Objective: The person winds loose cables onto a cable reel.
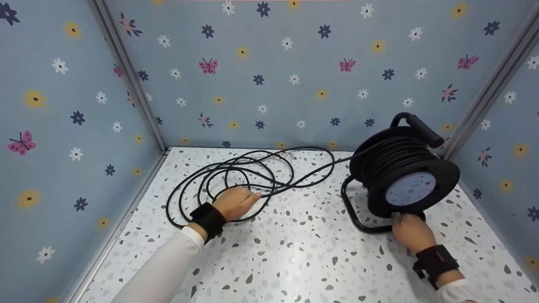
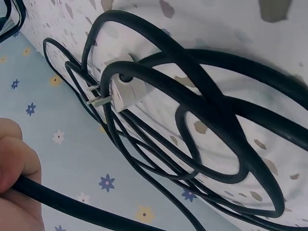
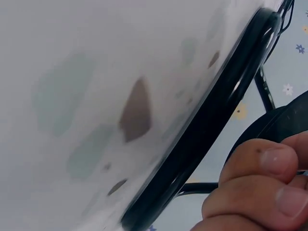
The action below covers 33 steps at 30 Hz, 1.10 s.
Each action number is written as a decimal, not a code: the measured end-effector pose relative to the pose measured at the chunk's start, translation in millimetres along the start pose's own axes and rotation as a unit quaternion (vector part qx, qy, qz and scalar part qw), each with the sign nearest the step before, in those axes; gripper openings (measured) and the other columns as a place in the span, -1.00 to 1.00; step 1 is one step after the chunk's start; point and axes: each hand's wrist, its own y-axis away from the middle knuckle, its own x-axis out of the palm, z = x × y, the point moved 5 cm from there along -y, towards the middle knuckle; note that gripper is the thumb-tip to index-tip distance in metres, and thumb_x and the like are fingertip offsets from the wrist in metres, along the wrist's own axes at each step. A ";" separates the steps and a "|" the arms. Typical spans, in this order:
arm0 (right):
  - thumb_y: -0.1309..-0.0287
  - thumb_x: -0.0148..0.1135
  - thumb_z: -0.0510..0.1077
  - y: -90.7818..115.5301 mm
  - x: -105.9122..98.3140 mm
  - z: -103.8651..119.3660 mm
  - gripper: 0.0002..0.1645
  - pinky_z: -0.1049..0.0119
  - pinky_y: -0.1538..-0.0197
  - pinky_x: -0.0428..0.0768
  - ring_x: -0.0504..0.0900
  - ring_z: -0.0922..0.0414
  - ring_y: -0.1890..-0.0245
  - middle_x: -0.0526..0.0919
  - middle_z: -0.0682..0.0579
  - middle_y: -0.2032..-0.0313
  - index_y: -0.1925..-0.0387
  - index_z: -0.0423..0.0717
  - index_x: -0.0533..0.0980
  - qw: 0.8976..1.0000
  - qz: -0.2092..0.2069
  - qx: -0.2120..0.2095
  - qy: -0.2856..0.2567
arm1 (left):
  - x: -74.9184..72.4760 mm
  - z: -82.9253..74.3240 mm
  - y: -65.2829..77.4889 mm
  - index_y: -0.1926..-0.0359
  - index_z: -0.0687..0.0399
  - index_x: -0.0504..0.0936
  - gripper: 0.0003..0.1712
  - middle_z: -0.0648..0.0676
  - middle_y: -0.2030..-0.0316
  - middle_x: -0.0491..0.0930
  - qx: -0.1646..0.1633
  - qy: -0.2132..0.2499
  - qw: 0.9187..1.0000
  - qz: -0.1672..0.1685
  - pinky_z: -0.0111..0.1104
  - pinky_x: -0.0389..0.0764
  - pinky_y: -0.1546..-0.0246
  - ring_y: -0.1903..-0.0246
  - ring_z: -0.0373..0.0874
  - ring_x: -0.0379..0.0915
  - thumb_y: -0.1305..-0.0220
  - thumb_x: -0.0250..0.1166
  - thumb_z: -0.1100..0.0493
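A black cable reel (image 1: 440, 179) stands at the right on a tubular frame (image 1: 353, 214), its round white socket face (image 1: 410, 189) turned toward me. My right hand (image 1: 413, 231) grips the reel's lower front edge with curled fingers; exactly which part lies inside the grip is hidden. Over on the left, my left hand (image 1: 236, 203) holds the black cable (image 2: 72, 206) between thumb and curled fingers. Beneath it, loose cable loops spread across the surface, and one stretch runs up to the drum. The left wrist view shows a white plug (image 2: 127, 91) among those loops, metal pins exposed.
The reel's carrying handle (image 1: 424, 131) sticks up at the back right. A speckled white surface (image 1: 294, 256) lies under everything. Flower-patterned panels (image 1: 278, 92) stand behind and on both sides, joined by metal corner strips (image 1: 130, 75).
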 end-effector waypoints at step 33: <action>-0.72 -0.25 0.09 -3.7 -14.8 63.1 -0.41 -0.05 0.17 0.59 0.57 -0.03 0.39 0.54 -0.07 0.46 0.40 -0.09 0.48 0.990 0.002 0.050 -0.134 | 49.7 -62.8 -51.5 0.56 -0.15 0.29 -0.45 -0.15 0.61 0.26 0.038 -0.001 0.999 0.039 -0.23 0.42 0.29 0.55 -0.18 0.23 -0.73 -0.11 -0.05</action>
